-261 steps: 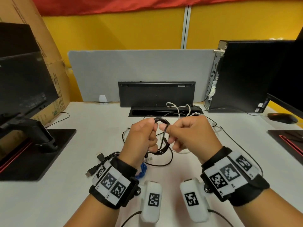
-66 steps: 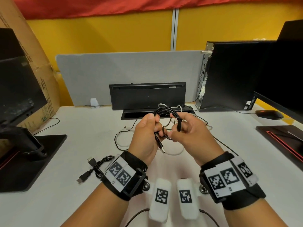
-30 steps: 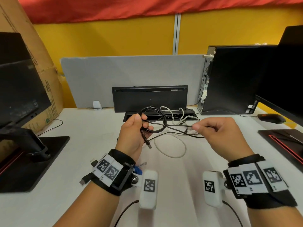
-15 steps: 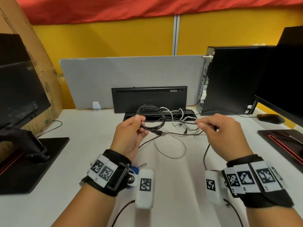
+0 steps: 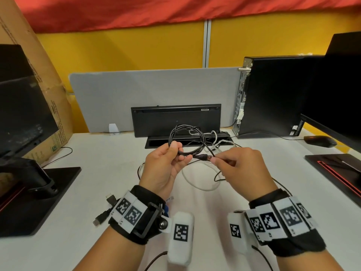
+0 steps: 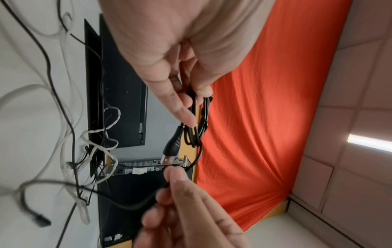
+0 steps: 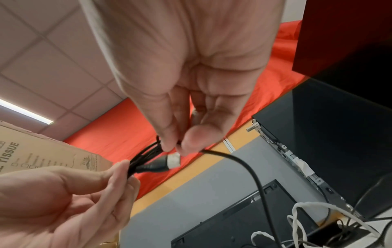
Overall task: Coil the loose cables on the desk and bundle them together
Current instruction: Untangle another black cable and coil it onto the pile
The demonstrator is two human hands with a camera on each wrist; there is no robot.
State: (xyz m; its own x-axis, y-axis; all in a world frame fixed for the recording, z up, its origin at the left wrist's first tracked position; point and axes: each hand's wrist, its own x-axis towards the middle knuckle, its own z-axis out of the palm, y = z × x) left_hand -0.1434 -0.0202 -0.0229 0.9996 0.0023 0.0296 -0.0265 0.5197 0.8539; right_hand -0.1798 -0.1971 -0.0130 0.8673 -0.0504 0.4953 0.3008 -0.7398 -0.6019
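My left hand [image 5: 180,153] holds up a small coil of black cable [image 5: 185,138] above the white desk [image 5: 97,169], pinched between thumb and fingers [image 6: 186,114]. The coil's USB plug [image 5: 205,157] sticks out to the right. My right hand [image 5: 217,159] pinches a loose black strand of the same cable [image 7: 250,169] just beside that plug [image 7: 169,163]. The strand's tail hangs toward the desk. A white cable [image 5: 201,184] lies looped on the desk under my hands. Black cables with plugs [image 5: 103,214] lie beside my left wrist.
A black keyboard [image 5: 175,118] leans on the grey divider [image 5: 117,98] behind a cable slot [image 5: 156,142] with a white braided cord [image 5: 220,142]. A PC tower [image 5: 273,98], monitor [image 5: 336,98] and mouse [image 5: 320,141] stand right. A monitor base [image 5: 39,192] and cardboard box [image 5: 48,94] stand left.
My right hand has moved left along the stretched strand, up to the plug beside my left hand. The left hand keeps the coil raised.
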